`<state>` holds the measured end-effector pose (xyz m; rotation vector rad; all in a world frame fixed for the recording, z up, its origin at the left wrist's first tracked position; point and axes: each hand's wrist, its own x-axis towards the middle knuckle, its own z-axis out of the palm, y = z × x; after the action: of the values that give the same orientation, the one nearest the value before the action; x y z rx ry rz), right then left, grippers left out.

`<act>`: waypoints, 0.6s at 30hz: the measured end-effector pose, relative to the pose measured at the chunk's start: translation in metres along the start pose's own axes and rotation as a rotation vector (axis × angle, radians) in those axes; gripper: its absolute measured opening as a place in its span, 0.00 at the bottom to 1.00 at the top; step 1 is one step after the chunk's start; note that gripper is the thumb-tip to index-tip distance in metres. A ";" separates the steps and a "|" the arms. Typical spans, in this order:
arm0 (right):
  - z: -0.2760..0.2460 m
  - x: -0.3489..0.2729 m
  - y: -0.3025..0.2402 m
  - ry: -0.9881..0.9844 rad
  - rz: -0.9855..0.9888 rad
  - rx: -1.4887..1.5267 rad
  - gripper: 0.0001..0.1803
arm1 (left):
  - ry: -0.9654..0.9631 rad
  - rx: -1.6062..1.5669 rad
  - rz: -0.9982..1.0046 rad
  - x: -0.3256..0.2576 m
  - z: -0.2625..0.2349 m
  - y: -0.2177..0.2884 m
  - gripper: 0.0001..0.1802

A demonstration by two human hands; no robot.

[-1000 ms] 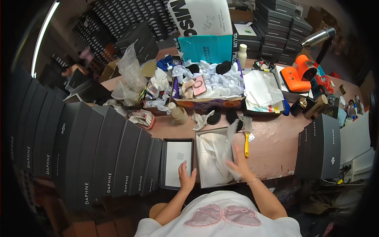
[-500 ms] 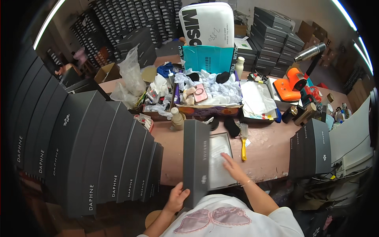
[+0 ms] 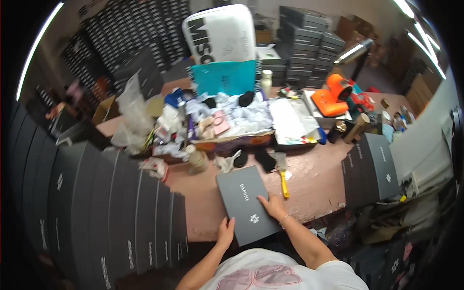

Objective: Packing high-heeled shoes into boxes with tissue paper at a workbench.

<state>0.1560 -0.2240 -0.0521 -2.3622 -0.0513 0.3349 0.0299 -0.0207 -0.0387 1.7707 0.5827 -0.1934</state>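
Note:
A dark grey shoebox (image 3: 239, 198) with its lid on lies slightly turned at the table's front edge, before my body. My left hand (image 3: 225, 233) grips its near left side, thumb up along the edge. On the opposite side my right hand (image 3: 274, 206) holds the box, thumb on top of the lid and the other fingers down the side, partly hidden. Beyond the box lie a black shoe-shaped piece (image 3: 265, 159) and a brush with a yellow handle (image 3: 284, 184).
Stacked grey shoeboxes (image 3: 116, 212) rise at the left; a smaller group (image 3: 369, 169) stands at the right edge. Behind are a carton (image 3: 232, 140) of crumpled white paper, a beige bottle (image 3: 196, 159), an orange device (image 3: 333, 96) and a tray of white sheets (image 3: 295, 121).
The lid, held upright in my left hand before, now covers the box. My right hand has moved from the white paper inside to the box's right side. The view has shifted.

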 end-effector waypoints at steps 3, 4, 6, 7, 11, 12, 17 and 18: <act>-0.004 -0.013 -0.015 0.004 -0.094 -0.061 0.40 | 0.020 -0.264 -0.017 0.021 -0.002 -0.088 0.15; -0.009 -0.016 -0.012 0.036 -0.076 -0.037 0.40 | 0.052 -0.313 -0.016 0.020 0.006 -0.076 0.16; -0.012 -0.011 -0.008 -0.080 0.213 0.105 0.40 | -0.064 -0.165 -0.079 0.023 -0.001 -0.059 0.16; 0.003 -0.004 0.016 -0.092 0.223 0.187 0.40 | -0.171 -0.226 -0.164 0.022 0.000 -0.040 0.16; 0.017 -0.008 0.034 0.043 0.189 0.245 0.39 | -0.444 -0.384 -0.398 0.052 -0.032 -0.055 0.16; 0.024 -0.014 0.039 0.011 0.112 0.377 0.41 | -0.444 -0.410 -0.430 0.071 -0.043 -0.062 0.18; -0.060 -0.072 0.025 -0.103 -0.137 0.584 0.43 | -0.396 -0.561 -0.197 -0.003 0.016 0.012 0.36; -0.106 -0.080 0.026 -0.035 -0.184 0.563 0.43 | -0.434 -0.562 -0.145 -0.014 0.036 0.037 0.38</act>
<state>0.1045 -0.3245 0.0213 -1.7792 -0.1677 0.2593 0.0415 -0.0650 -0.0106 1.0978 0.3961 -0.4543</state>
